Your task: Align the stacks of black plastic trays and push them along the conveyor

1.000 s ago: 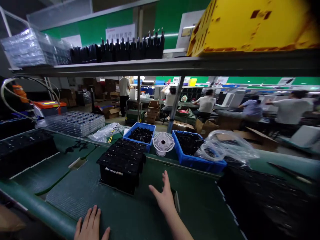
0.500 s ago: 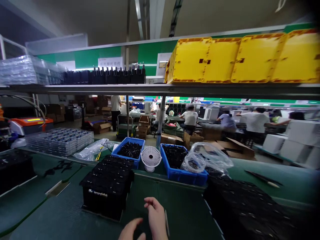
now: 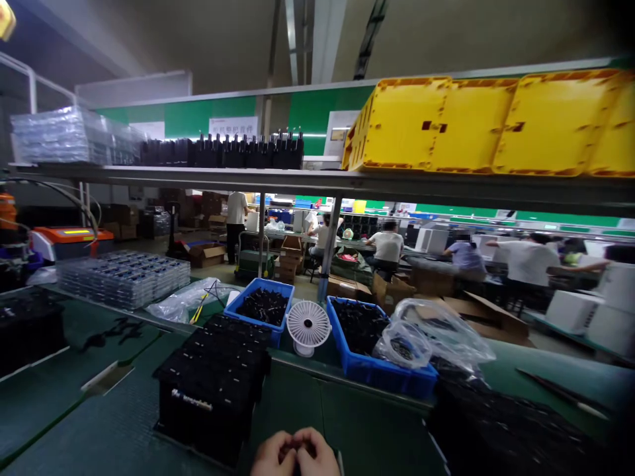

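At the bottom of the head view my left hand (image 3: 271, 453) and my right hand (image 3: 317, 452) meet, with curled fingers and thumbs pressed together. Something dark shows between them, too small and shadowed to make out. Left of the hands stands a block of black parts (image 3: 213, 377) in neat rows, with pale lettering on its near side. Beyond the hands are two blue bins, the left bin (image 3: 276, 336) and the right bin (image 3: 387, 382), both holding small black pieces. A white fan (image 3: 308, 325) stands between the bins.
Clear plastic bags (image 3: 441, 334) lie over the right bin. More black parts (image 3: 510, 423) fill the right side, near tweezers (image 3: 563, 395). Stacked clear trays (image 3: 124, 281) stand at left. An overhead shelf (image 3: 317, 177) carries yellow bins (image 3: 466, 125). People sit working farther back.
My hands have come together from apart, fingers closing against each other low in the view. The view has turned slightly left, so the bench things appear shifted.
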Available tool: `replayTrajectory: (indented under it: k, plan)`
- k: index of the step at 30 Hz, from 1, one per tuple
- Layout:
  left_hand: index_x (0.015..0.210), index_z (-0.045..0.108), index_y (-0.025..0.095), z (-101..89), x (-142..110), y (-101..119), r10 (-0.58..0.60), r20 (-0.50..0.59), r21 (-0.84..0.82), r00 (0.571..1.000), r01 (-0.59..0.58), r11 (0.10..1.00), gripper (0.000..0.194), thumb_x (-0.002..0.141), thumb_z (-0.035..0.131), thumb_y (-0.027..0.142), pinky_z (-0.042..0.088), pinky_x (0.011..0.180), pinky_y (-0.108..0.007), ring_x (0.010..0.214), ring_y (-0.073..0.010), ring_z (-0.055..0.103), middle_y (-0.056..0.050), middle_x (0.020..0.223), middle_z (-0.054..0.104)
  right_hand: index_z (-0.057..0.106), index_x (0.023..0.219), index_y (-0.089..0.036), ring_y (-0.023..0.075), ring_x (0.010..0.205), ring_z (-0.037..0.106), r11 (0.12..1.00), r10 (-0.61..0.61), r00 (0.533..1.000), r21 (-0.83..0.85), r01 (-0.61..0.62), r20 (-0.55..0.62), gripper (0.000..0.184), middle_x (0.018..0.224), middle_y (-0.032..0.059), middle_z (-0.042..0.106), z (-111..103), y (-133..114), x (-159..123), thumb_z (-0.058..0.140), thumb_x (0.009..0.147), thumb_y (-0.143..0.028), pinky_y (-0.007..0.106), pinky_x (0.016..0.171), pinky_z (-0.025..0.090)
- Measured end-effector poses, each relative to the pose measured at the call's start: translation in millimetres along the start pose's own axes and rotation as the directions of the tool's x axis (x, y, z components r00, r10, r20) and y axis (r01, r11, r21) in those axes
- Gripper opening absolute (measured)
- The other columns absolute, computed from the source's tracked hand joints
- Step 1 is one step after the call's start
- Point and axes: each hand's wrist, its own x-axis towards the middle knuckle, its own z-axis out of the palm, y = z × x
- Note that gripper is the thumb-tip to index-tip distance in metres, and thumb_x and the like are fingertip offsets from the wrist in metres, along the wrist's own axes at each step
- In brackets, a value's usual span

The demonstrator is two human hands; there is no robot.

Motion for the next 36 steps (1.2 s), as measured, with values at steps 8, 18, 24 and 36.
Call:
replayTrajectory:
  k: [8,18,24,36]
  plan:
    - [0.104,0.063,0.019,7.6,-11.4,1.0,0.205,-0.102,0.352,0.973,-0.157,0.923,0.037,0.072,0.045,0.014,0.033,0.101,-0.033,0.121,-0.0222,0.042,-0.007,0.122,0.055,0.055,0.108,-0.011,0.0286,0.099,0.058,0.800,-0.028,0.998,-0.600,-0.015,-0.063,0.040,0.106,0.0178,0.059,-12.3,-17.3,-14.9,0.044,0.071,-0.018,0.037,0.088,0.044]
    - [0.134,0.040,0.025,7.7,-21.6,1.6,0.169,0.003,0.583,0.986,-0.139,0.800,0.050,0.091,0.021,0.041,0.011,0.111,-0.048,0.137,-0.0264,0.015,-0.003,0.147,0.026,0.030,0.134,-0.007,0.0260,0.070,0.067,0.700,0.165,0.986,-0.707,-0.102,0.021,0.050,0.079,0.0134,0.070,-7.3,-31.9,-36.4,0.026,0.090,-0.031,0.034,0.057,0.046]
    - [0.137,0.035,0.026,4.0,-29.7,3.8,0.166,0.013,0.638,0.986,-0.136,0.758,0.051,0.089,0.023,0.037,0.011,0.110,-0.050,0.137,-0.0268,0.012,-0.002,0.148,0.022,0.037,0.132,-0.012,0.0266,0.082,0.066,0.644,0.117,0.990,-0.765,-0.020,0.073,0.047,0.093,0.0149,0.069,-3.6,-32.2,-41.9,0.032,0.088,-0.027,0.035,0.068,0.047]
    - [0.139,0.029,0.026,-1.6,-53.4,4.1,0.129,0.001,0.704,0.992,-0.092,0.704,0.055,0.088,0.019,0.046,0.006,0.107,-0.056,0.137,-0.0318,0.007,-0.004,0.149,0.019,0.038,0.134,-0.012,0.0264,0.099,0.060,0.526,0.062,0.986,-0.845,0.101,0.156,0.046,0.107,0.0194,0.063,-9.2,-53.4,-75.9,0.032,0.091,-0.028,0.037,0.085,0.041]
